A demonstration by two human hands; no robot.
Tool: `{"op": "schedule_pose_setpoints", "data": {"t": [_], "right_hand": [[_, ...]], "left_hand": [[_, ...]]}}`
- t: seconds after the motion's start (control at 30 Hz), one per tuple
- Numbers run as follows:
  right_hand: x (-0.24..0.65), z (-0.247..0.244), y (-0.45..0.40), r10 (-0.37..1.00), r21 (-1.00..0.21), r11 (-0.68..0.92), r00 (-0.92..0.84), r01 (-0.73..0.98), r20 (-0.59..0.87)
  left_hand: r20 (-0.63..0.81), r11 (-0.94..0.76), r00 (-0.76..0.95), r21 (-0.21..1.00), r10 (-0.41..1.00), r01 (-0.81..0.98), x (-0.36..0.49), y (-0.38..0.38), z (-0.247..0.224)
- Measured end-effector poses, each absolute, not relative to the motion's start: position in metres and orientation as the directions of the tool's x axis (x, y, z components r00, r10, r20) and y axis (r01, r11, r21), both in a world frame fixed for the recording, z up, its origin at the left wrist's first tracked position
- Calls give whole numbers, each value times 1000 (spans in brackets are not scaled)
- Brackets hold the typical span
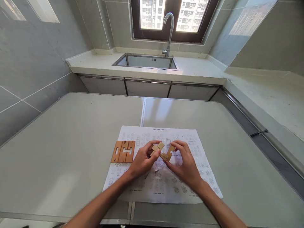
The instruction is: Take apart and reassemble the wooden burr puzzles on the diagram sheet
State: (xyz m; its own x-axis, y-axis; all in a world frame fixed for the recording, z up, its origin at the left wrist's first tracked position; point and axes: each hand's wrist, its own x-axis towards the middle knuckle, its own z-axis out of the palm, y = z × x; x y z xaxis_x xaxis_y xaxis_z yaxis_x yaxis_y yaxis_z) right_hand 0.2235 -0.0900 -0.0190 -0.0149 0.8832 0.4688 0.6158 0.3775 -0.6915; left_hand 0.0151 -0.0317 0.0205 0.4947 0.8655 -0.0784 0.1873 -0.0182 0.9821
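Observation:
Above a printed paper sheet (166, 193), my left hand (143, 158) is closed round a cluster of light wooden puzzle pieces (158, 146). My right hand (186, 161) pinches a notched wooden puzzle piece (169, 153) between thumb and fingers. The two wooden parts are very close together; whether they touch I cannot tell. Left of my left hand lie flat brown wooden pieces (123, 152) side by side, with cut-outs and dark numbers, overlapping the sheet's left edge. My fingers hide part of the cluster.
The sheet, covered in small line drawings, lies on a pale table (71, 136) with a seam down its middle. Beyond the table stands a counter (197, 65) with a sink (144, 60) and a tall faucet (169, 34) below a window. Tiled walls rise on both sides.

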Motion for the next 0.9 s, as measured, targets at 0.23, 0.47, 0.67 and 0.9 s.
{"op": "schedule_pose_setpoints", "data": {"t": [0.23,0.47,0.67,0.9], "right_hand": [[222,-18,-91,901,-733,387,-60,560,430],[222,-20,-92,908,-719,379,-82,583,412],[222,-21,-93,924,-727,339,-66,597,377],[221,-16,-91,931,-754,324,-49,571,362]], "left_hand": [[-74,-35,529,981,846,193,15,-31,20],[-66,-47,545,981,836,191,16,-32,25],[-73,-47,547,978,834,202,16,-32,24],[-71,-48,544,978,836,202,16,-32,24]]}}
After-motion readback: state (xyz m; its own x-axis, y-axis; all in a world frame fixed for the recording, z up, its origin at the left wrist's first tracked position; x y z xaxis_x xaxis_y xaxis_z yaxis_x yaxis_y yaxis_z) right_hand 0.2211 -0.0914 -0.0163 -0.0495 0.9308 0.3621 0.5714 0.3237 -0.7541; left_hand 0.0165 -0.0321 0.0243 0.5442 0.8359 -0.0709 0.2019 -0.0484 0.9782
